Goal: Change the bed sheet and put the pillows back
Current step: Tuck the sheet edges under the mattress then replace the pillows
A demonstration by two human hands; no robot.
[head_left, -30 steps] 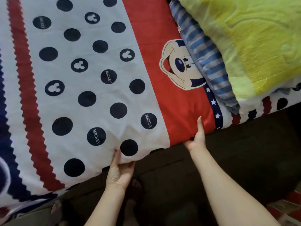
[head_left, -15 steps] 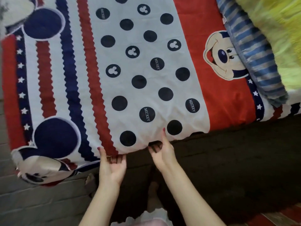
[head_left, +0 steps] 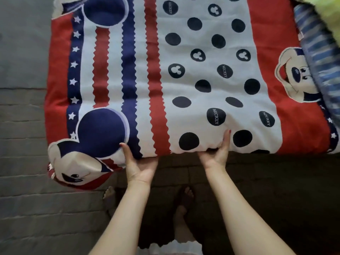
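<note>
Gripping the bed sheet at its near edge: left hand below the navy ear print, right hand below the dots, thumbs on top. Sheet covered bed; striped pillow far right; brick floor left.

Seen from above, a red, white and navy cartoon-mouse bed sheet covers a bed. The left hand and right hand grip its near edge, thumbs on top. A blue striped pillow lies at right.
</note>
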